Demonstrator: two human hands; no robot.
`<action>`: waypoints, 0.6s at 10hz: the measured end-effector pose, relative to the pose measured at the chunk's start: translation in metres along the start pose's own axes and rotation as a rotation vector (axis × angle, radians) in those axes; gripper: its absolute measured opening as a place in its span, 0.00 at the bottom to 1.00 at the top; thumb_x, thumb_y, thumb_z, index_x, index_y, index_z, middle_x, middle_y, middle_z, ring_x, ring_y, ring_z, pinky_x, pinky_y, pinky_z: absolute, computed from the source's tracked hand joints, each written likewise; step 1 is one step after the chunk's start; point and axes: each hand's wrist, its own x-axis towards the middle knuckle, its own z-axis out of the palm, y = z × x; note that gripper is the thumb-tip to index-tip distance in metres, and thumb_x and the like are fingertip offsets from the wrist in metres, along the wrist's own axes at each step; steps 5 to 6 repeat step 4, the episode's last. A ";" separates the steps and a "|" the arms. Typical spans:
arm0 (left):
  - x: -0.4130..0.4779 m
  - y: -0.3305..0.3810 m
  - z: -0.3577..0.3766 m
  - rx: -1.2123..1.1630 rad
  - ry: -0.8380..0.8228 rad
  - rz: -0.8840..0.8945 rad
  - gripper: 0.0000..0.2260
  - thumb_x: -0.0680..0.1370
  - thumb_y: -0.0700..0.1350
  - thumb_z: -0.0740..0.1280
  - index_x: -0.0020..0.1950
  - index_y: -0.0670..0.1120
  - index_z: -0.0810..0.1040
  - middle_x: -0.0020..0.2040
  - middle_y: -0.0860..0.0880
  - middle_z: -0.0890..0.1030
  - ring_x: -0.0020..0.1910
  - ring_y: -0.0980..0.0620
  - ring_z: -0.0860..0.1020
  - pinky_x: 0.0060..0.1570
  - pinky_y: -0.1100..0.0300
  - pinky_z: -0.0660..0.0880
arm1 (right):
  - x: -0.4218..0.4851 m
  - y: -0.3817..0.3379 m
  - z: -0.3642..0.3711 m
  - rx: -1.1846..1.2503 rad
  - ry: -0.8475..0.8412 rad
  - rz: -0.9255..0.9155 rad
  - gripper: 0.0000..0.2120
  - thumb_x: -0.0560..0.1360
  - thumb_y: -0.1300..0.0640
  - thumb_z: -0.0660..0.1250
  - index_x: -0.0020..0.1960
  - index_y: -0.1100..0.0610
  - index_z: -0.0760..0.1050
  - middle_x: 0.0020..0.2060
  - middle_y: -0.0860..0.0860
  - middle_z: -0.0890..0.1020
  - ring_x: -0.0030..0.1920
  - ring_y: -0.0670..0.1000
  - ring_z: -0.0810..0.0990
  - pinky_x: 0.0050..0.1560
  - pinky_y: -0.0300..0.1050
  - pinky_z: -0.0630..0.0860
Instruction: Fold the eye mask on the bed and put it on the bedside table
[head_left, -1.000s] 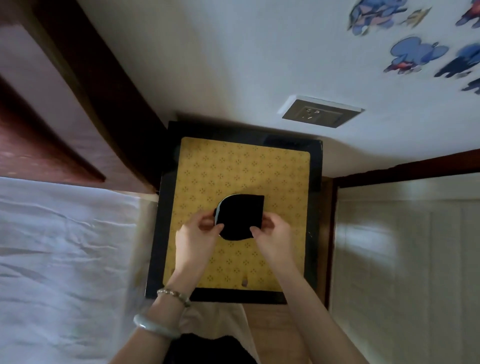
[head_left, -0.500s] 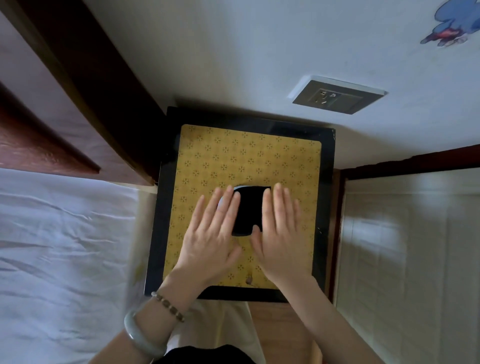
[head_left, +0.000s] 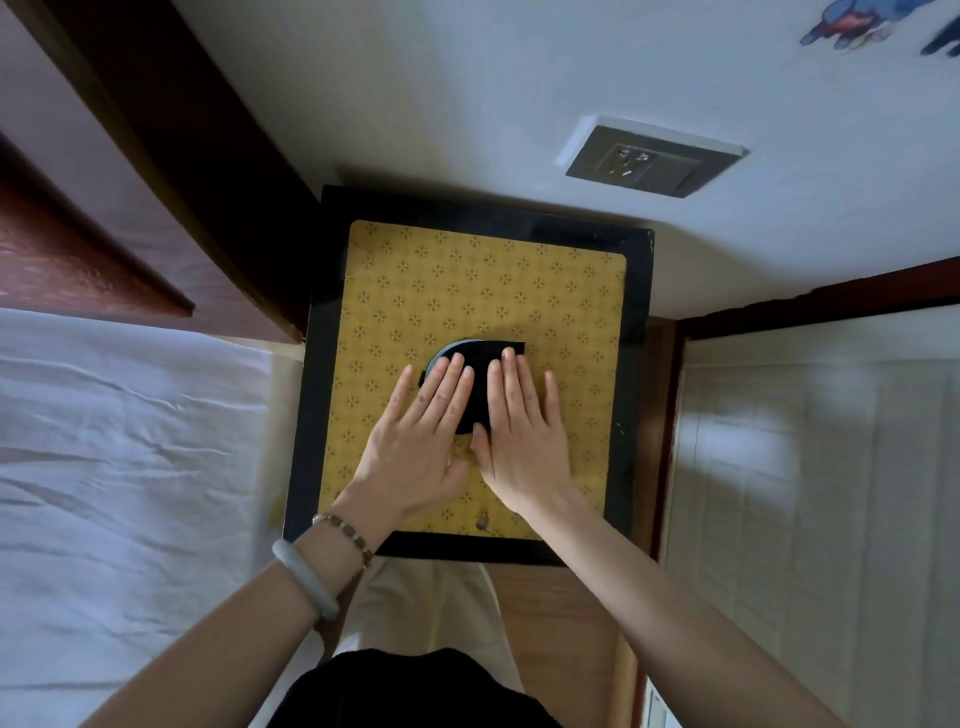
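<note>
A black fabric eye mask (head_left: 480, 358), folded in half, is laid flat on the yellow patterned mat (head_left: 483, 291) that covers the top of the black square bedside table (head_left: 640, 291). The mask is placed a little in front of the middle of the mat. Its rounded end is pointed to the left, toward the bed, and its straight, squared edge is turned to the right. How long the mask is from front to back cannot be judged, because most of it is covered, so its long axis cannot be told with certainty; only the far edge, which runs left to right, is clearly seen.

The left hand (head_left: 415, 441) is opened flat, palm down, with the fingers stretched and laid over the left part of the mask. The right hand (head_left: 524, 441) is also opened flat, palm down, and its fingers are pressed on the right part. Nothing is gripped by either hand. The two thumbs are brought close together near the front edge of the mask.

A pale green bangle (head_left: 306, 579) and a beaded bracelet (head_left: 345, 530) are worn on the left wrist. The white bed sheet (head_left: 119, 467) is seen at the left of the table, and a grey wall socket (head_left: 652, 158) is mounted on the white wall behind it.
</note>
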 end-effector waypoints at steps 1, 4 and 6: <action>0.001 0.002 -0.014 0.067 -0.114 -0.016 0.31 0.76 0.54 0.51 0.76 0.39 0.56 0.76 0.43 0.57 0.76 0.47 0.57 0.74 0.43 0.53 | 0.001 0.002 -0.018 0.018 -0.127 -0.031 0.30 0.80 0.47 0.46 0.75 0.62 0.45 0.76 0.60 0.54 0.76 0.57 0.51 0.74 0.59 0.45; -0.023 0.000 -0.147 -0.215 -0.333 -0.077 0.36 0.79 0.54 0.60 0.79 0.46 0.43 0.80 0.48 0.47 0.79 0.50 0.43 0.75 0.52 0.45 | -0.024 0.019 -0.160 0.400 -0.425 -0.070 0.33 0.78 0.52 0.59 0.76 0.48 0.44 0.72 0.55 0.66 0.65 0.56 0.71 0.61 0.51 0.73; -0.023 0.000 -0.147 -0.215 -0.333 -0.077 0.36 0.79 0.54 0.60 0.79 0.46 0.43 0.80 0.48 0.47 0.79 0.50 0.43 0.75 0.52 0.45 | -0.024 0.019 -0.160 0.400 -0.425 -0.070 0.33 0.78 0.52 0.59 0.76 0.48 0.44 0.72 0.55 0.66 0.65 0.56 0.71 0.61 0.51 0.73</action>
